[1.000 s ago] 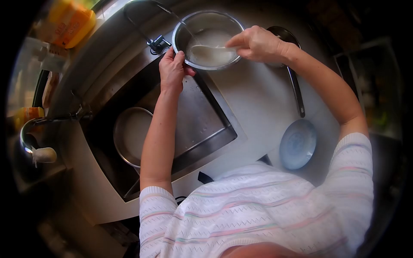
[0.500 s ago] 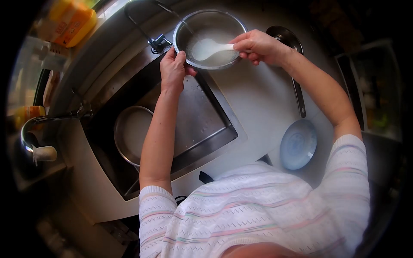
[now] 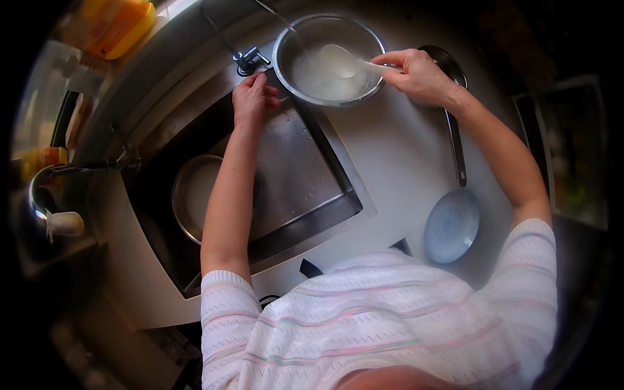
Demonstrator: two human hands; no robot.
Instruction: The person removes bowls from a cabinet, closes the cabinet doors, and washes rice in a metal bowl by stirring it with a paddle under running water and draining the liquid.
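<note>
A metal bowl (image 3: 290, 77) with cloudy liquid and whitish contents stands on the counter behind the sink. My right hand (image 3: 419, 77) grips the handle of a white spoon (image 3: 340, 62), whose head is over or in the bowl. A thin stream falls into the bowl from a slim spout (image 3: 268, 8). My left hand (image 3: 253, 97) is off the bowl, its fingers curled close by the small tap's lever (image 3: 252, 60); whether they touch it I cannot make out.
The sink (image 3: 305, 156) holds a second metal bowl (image 3: 183, 207) with pale liquid, partly behind my left forearm. A large faucet (image 3: 40, 195) is at the left. On the right lie a dark ladle (image 3: 457, 149) and a pale blue plate (image 3: 451, 226). Orange packages (image 3: 117, 29) stand at upper left.
My left hand has let go of the bowl's rim and moved left to the small tap. The spoon has shifted right and tilted with my right hand, and the view has shifted slightly.
</note>
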